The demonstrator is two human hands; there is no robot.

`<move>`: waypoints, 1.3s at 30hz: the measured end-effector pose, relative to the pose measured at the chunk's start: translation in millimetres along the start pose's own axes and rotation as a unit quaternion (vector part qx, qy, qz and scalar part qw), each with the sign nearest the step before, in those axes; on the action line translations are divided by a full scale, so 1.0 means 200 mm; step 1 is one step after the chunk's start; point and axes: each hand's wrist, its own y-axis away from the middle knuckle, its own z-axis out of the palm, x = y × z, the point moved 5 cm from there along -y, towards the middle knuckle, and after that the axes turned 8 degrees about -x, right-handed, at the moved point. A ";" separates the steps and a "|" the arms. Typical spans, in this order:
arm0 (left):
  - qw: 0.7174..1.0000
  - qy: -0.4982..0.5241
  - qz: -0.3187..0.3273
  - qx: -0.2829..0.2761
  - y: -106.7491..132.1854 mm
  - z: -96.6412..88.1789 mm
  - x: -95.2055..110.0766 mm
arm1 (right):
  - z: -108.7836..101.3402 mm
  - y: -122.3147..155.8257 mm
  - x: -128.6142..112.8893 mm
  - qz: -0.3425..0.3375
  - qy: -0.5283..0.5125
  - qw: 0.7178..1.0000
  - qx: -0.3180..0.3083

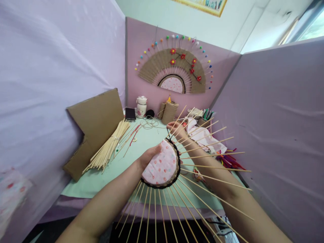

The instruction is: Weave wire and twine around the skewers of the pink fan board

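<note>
Several loose things ring the mint-green table mat (106,175). A tied bundle of pale bamboo sticks (108,148) lies at the left against a brown cardboard sheet (98,114), and a heap of red and purple craft sticks (227,160) lies at the right. A crumpled white-and-pink cloth (205,136) sits farther back. By the pink back wall stands a roll of jute twine (169,113), and a finished jute fan (174,69) hangs above it.

Thin bamboo skewers (155,216) cross in front of the right forearm. The left hand (149,157) is clamped on the left edge of the half-round fabric pad (162,167). The right hand (174,129), farther off, curls its fingers at the pad's far rim; I cannot tell whether it pinches anything.

The pad is held above the mat's near edge. It is pink flower-print cloth edged in black cord, with the skewers fanning out from it.
</note>
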 end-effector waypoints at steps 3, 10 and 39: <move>1.000 0.010 0.012 0.025 0.00 -0.03 0.00 | -0.17 -0.13 0.00 -0.009 -0.015 0.997 0.079; 0.997 0.018 -0.006 0.074 0.02 -0.13 -0.03 | -0.48 -0.08 -0.18 -0.064 -0.058 0.991 0.098; 0.997 0.025 -0.009 0.069 0.03 -0.11 0.00 | -0.29 -0.27 -0.36 -0.074 -0.140 0.986 -0.044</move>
